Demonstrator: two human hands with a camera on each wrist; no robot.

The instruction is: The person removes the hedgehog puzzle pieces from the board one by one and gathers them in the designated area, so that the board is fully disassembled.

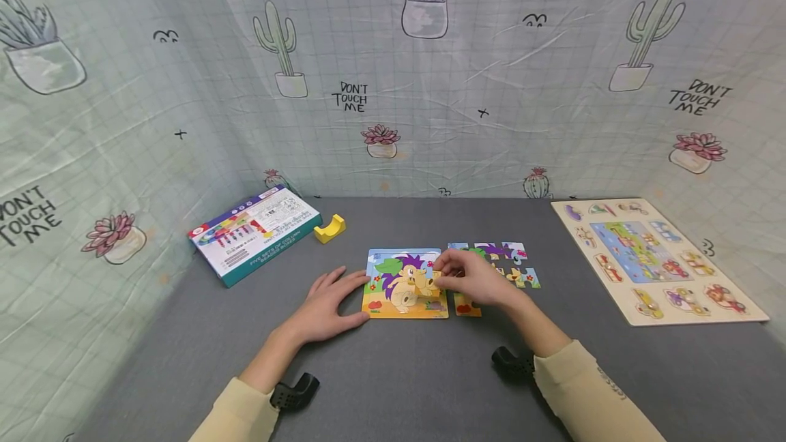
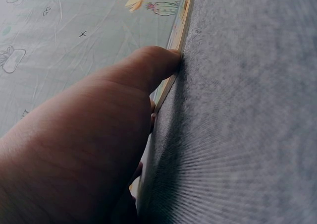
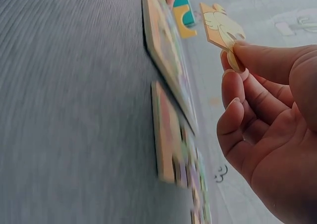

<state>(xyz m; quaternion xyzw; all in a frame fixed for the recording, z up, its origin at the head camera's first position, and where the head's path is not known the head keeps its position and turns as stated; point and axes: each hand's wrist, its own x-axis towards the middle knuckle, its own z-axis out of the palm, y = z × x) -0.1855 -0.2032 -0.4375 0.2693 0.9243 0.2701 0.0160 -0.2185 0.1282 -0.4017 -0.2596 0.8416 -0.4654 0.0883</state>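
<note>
A yellow-orange jigsaw piece (image 3: 223,28) is pinched between thumb and fingers of my right hand (image 1: 473,277), held up over the right part of the puzzle board (image 1: 374,310). That board shows a purple-spined hedgehog with a green leaf. My left hand (image 1: 328,305) rests at the board's left edge, fingers spread, with the thumb (image 2: 166,60) touching the edge in the left wrist view. Loose jigsaw pieces (image 1: 529,278) lie right of the board, partly hidden behind my right hand. A separate orange piece with a red shape (image 1: 468,305) sits just below them.
A boxed bead game (image 1: 258,230) lies at the back left, with a yellow curved block (image 1: 330,229) beside it. At the right is a large wooden puzzle board (image 1: 663,261) with vehicles and animals. A cactus-print curtain (image 1: 393,74) hangs behind the grey table (image 1: 393,380).
</note>
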